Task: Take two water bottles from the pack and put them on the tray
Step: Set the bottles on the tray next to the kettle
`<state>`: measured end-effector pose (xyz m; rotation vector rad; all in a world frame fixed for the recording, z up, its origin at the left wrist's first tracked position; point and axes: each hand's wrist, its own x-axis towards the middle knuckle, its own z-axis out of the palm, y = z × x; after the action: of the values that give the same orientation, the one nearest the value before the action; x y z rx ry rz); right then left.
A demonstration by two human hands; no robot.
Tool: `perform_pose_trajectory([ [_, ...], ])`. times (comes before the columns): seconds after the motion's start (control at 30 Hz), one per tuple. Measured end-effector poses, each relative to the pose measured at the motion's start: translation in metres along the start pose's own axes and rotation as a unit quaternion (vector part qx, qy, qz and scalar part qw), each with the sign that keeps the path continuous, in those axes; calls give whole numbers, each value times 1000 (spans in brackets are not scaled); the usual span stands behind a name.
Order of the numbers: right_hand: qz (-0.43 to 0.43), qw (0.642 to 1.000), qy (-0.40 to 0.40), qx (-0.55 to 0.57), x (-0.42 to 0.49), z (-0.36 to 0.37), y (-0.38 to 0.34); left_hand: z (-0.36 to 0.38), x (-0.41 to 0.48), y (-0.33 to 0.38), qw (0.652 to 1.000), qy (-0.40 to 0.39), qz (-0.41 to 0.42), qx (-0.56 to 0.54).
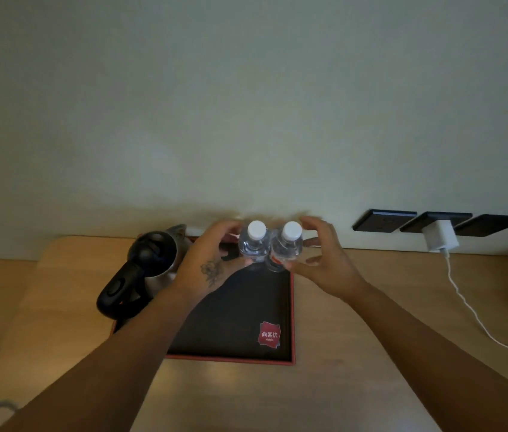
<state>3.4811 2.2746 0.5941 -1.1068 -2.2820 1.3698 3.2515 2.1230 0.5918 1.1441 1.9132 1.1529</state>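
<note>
Bottles, two of them, white caps up, side by side and touching at the far end of the tray (292,307)! Left bottle (253,243) and right bottle (287,249) both stand upright on the black tray floor, close to the wall. Left hand (212,254) sits cupped around the left bottle, fingers (231,227) curling round its far side, thumb low near the base — whether it truly grips or just rests against the plastic, I cannot tell. Right hand (324,260) is spread loose beside the right bottle, fingers (312,221) arched with a gap showing to the cap, thumb tip near the red label; contact there is hard to judge. Tattoo on the back of the left hand. Kettle (150,260) with its black handle stands on the tray's left part, just beside the left forearm. Red logo (269,334) marks the tray's near right corner. Wooden desk (355,385) underneath. On the wall to the right, dark sockets (383,219), a white charger (441,236) plugged in, its cable (464,304) trailing across the desk.
</note>
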Motion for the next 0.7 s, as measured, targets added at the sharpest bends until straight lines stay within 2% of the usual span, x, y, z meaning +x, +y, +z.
perform_pose_trajectory([
  [0.13,-39,996,7,-81,-5,-27,-44,-30,0,46,985,2,122,120],
  [0.27,-86,979,-3,-183,-6,-35,-79,-47,11,85,911,-70,256,314],
  [0.47,-46,967,-25,-248,-2,-27,-99,-48,19,116,855,-170,270,409],
  [0.7,-24,963,-2,-267,-2,-19,-98,-47,22,114,853,-165,232,438],
])
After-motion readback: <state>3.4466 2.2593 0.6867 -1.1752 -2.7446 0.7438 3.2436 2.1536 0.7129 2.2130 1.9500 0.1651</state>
